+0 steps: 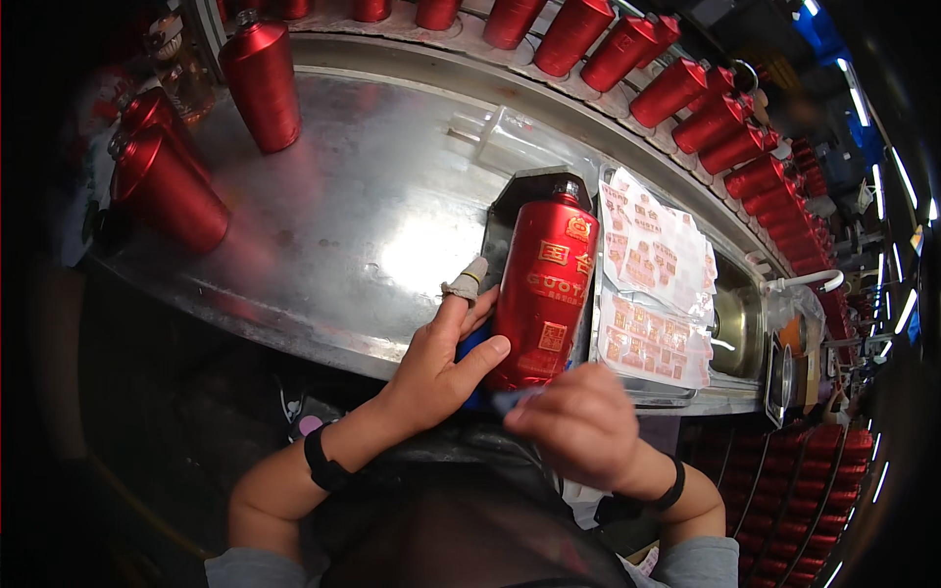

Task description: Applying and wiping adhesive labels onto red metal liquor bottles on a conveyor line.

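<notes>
A glossy red bottle (539, 294) with gold printing lies tilted in a dark holder (508, 199), its capless-looking neck pointing away from me. My left hand (436, 358) grips its left side, thumb on the front and fingers along the edge; a pale fabric finger cover (465, 281) sits on one fingertip. Close to the bottle's base, my right hand (583, 421) is closed and blurred by motion. Something small and bluish-grey (515, 400) shows at its fingertips, too smeared to name. Part of a blue thing (473, 343) shows behind my left thumb.
Sheets of red-and-gold stickers (655, 338) lie in a metal tray right of the bottle. Red bottles (260, 83) stand on the metal table (343, 176) at left. Several more line a curved conveyor (446, 37) behind. A clear plastic box (520, 137) sits beyond the holder.
</notes>
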### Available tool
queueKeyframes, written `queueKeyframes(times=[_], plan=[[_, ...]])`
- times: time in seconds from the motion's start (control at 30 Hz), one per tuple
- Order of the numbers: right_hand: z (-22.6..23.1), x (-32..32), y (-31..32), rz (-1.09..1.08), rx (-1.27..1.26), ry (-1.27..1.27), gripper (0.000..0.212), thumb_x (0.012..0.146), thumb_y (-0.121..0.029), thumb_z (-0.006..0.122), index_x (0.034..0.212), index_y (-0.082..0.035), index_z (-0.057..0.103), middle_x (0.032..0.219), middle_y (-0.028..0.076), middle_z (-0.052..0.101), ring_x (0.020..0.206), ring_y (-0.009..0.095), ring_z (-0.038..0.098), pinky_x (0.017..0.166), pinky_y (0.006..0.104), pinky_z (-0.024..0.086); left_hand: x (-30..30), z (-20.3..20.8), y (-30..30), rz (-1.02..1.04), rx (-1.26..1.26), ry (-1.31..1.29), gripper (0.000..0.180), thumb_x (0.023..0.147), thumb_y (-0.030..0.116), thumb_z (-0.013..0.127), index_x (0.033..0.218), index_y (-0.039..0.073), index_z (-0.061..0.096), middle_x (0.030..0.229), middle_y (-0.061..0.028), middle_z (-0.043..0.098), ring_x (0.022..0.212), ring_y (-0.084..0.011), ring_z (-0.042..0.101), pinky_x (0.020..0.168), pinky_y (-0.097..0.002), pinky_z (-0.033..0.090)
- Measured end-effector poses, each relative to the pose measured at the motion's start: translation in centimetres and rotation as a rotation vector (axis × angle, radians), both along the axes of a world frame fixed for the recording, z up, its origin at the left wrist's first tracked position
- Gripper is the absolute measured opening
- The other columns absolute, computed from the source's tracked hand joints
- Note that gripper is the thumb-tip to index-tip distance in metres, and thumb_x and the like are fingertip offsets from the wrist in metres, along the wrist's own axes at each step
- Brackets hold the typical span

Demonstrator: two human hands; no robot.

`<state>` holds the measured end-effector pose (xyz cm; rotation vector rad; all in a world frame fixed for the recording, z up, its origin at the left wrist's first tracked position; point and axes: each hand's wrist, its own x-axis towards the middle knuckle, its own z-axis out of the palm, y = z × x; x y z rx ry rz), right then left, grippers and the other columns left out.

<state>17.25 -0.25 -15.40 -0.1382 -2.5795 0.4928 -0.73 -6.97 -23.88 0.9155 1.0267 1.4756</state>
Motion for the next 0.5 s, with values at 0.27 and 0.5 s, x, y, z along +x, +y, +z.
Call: queueKeyframes(times=[0.27,0.5], plan=[[0.4,1.4,0.9,-0.486,-0.427,0.066,0.018,0.078,-0.002,0.076,0.092,-0.001,0.065,0.08,0.009,0.063,0.066,0.019,0.06,0.062,0.0281,0.047,0.7,1.2,0.6,0.067,-0.013,0.172,0.086,0.092,0.021,0.068,0.152,-0.005,0.012,0.148,-0.0311,0.037,0.14,-0.0326,0.037,0.114,-0.0383,0.031],[-1.3,5.7,2.4,-0.645,-0.697,0.295,0.022,0.081,-0.004,0.076,0.095,-0.001,0.06,0.085,0.004,0.062,0.075,0.008,0.057,0.068,0.0221,0.046,1.3,2.6,0.8,0.184,0.177,0.78,0.072,0.084,0.026,0.076,0.143,-0.002,0.044,0.145,-0.0307,0.041,0.135,-0.0398,0.044,0.111,-0.0437,0.034]])
